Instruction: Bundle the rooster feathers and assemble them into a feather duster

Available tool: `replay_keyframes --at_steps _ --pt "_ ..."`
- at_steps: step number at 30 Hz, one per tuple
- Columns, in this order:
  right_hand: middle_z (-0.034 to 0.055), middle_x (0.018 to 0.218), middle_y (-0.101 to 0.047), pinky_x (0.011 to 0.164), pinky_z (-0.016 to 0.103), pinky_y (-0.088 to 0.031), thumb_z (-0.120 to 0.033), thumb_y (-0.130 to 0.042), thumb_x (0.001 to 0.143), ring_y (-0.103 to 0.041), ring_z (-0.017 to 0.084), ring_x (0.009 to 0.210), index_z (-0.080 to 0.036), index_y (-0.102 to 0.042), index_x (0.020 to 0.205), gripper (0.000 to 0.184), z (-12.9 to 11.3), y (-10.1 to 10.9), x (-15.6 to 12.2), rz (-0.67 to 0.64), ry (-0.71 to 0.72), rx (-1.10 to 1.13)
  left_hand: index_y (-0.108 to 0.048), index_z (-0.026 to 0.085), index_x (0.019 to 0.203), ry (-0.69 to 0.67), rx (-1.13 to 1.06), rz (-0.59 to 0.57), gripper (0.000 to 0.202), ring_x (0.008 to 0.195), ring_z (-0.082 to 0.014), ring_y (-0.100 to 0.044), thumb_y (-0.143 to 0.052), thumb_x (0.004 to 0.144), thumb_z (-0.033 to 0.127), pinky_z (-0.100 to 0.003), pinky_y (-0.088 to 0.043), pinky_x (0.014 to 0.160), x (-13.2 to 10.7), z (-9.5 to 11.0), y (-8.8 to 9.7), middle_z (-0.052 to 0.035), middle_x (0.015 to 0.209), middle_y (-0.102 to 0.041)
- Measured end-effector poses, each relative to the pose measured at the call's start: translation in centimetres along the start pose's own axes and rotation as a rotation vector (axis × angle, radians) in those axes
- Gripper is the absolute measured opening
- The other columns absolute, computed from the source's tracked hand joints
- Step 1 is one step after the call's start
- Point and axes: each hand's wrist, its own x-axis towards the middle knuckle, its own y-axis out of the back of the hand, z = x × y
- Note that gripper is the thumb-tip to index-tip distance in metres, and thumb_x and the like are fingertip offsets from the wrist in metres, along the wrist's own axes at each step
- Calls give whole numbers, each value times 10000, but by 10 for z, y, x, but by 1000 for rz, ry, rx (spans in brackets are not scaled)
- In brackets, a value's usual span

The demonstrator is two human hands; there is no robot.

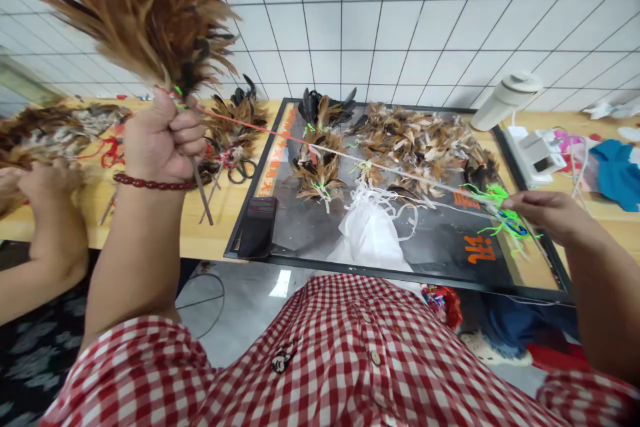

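My left hand [163, 137], with a red bead bracelet at its wrist, is raised at the left and closed round the base of a large bunch of brown feathers [155, 7]. Thin stems stick out below the fist. A cord [370, 160] runs taut from this fist across to the right, reddish near the feathers and whitish farther along. My right hand [547, 213] pinches its other end, low over the board's right side. Bright green strings [495, 197] lie just left of those fingers.
A black-framed board [300, 240] bears feather bundles [420, 140], a white bag [370, 233] and a dark phone-like slab [257, 227]. Scissors [241, 172] lie left of it. A white bottle [507, 100] stands back right. At the left are another person's hands [45, 183].
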Motion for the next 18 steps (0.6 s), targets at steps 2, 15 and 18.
replay_keyframes --at_steps 2,15,18 --pt "219 674 -702 632 429 -476 -901 -776 554 -650 203 608 -220 -820 636 687 -9 -1 -18 -629 5 32 -544 151 747 -16 -44 36 639 394 -24 -44 -137 1119 473 -131 -51 324 0 -2 -3 100 437 -247" --pt "205 1300 -726 886 386 -551 -304 -575 996 -717 334 1142 -112 -691 1366 433 -209 -176 6 -539 664 -743 -561 162 784 224 -420 -121 513 316 -7 -216 -325 1097 495 -120 -142 302 -19 -62 -96 106 466 -299" --pt "103 1073 -804 792 303 -512 -289 -577 993 -746 240 953 -195 -779 1242 334 -205 -161 14 -837 694 -697 -559 168 798 253 -419 -106 403 339 -11 -199 -485 1070 457 -126 -134 318 -19 -74 -89 111 494 -287"
